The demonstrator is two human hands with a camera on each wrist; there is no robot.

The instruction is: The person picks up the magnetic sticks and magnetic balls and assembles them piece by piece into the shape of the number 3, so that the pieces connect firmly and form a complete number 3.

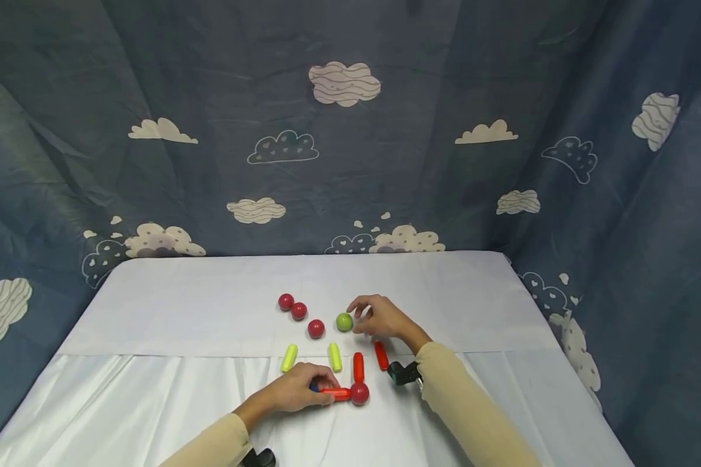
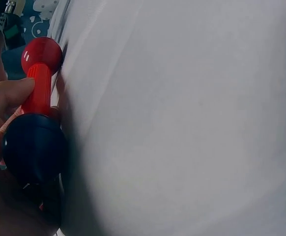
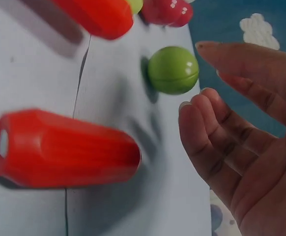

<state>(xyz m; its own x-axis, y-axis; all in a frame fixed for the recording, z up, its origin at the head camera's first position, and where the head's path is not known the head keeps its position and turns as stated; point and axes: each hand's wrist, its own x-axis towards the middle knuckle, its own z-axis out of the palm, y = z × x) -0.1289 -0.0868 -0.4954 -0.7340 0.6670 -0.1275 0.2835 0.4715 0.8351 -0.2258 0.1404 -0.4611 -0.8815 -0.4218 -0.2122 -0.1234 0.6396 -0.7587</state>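
My left hand (image 1: 299,388) grips a red rod (image 2: 39,91), thumb and fingers around its sides. One end of that rod meets a red ball (image 1: 359,394); a dark blue ball (image 2: 35,148) sits at the other, largely covered by the hand in the head view. A second red rod (image 1: 358,368) runs from the red ball toward the back. Beside a green ball (image 1: 344,322), my right hand (image 1: 381,316) holds its thumb and fingers apart with nothing between them. In the right wrist view its fingertips (image 3: 192,110) look close to the green ball but apart from it.
Three loose red balls (image 1: 298,311) lie left of the green ball. Two yellow-green rods (image 1: 289,358) lie behind the left hand. A loose red rod (image 1: 381,355) rests below the right hand. White cloth (image 1: 169,311) covers the table, with a cloud-patterned curtain (image 1: 385,162) behind.
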